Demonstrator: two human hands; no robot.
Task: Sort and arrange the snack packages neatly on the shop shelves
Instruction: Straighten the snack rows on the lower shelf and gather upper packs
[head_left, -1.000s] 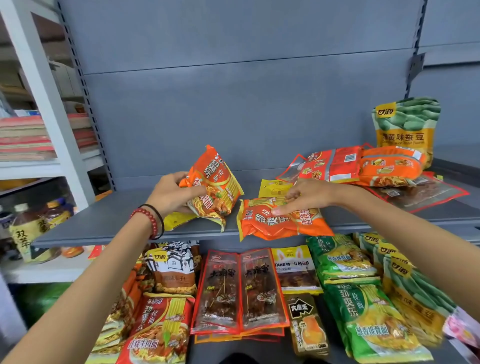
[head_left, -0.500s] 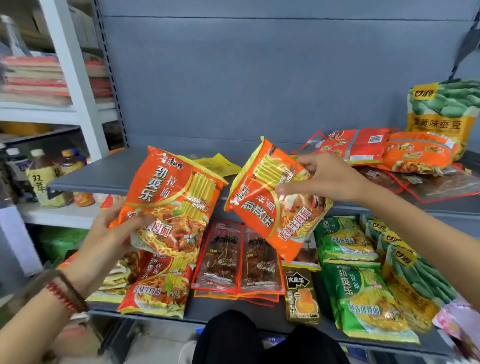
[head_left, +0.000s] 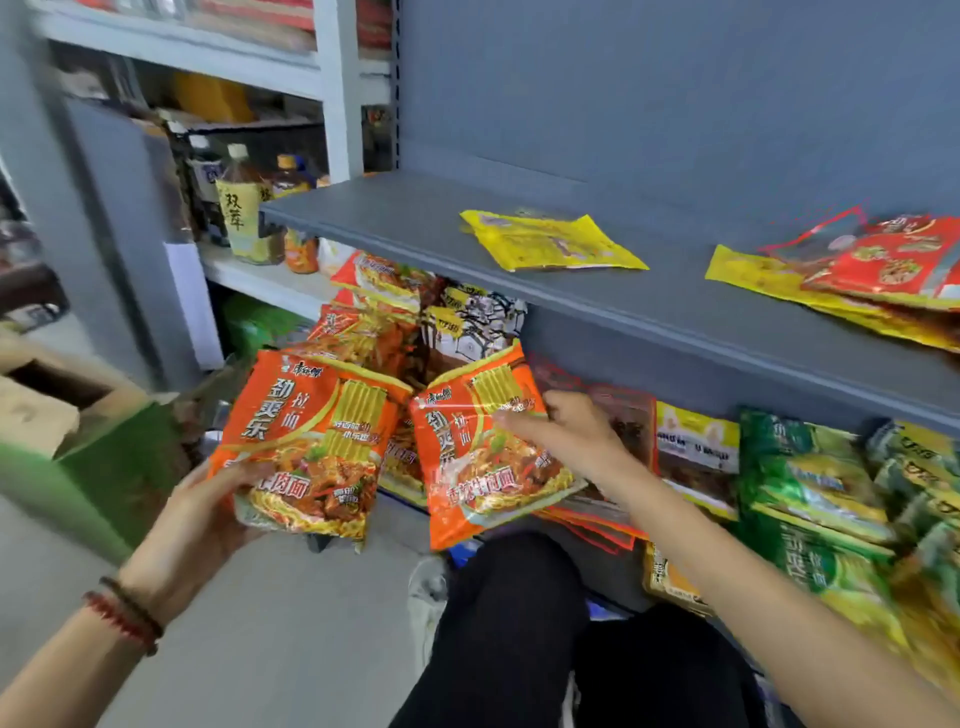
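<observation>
My left hand (head_left: 208, 504) grips an orange noodle packet (head_left: 311, 436) by its lower left corner, face up, in front of the lower shelf's left end. My right hand (head_left: 566, 431) holds a second orange noodle packet (head_left: 483, 447) by its right edge, thumb across the front. The two packets hang side by side, almost touching. Behind them a pile of like orange packets (head_left: 379, 301) lies on the lower shelf. A yellow flat packet (head_left: 550, 241) rests alone on the grey upper shelf (head_left: 395, 218).
Red and yellow packets (head_left: 883, 265) lie at the upper shelf's right end. Green packets (head_left: 815, 467) and red meat-snack packs (head_left: 623, 421) fill the lower shelf to the right. Bottles (head_left: 241, 208) stand on a white rack at left. A green carton (head_left: 98, 457) sits on the floor. My knees (head_left: 519, 623) are below.
Both hands have come down from the upper shelf with an orange packet each, to the level of the lower shelf. The view has swung left and down.
</observation>
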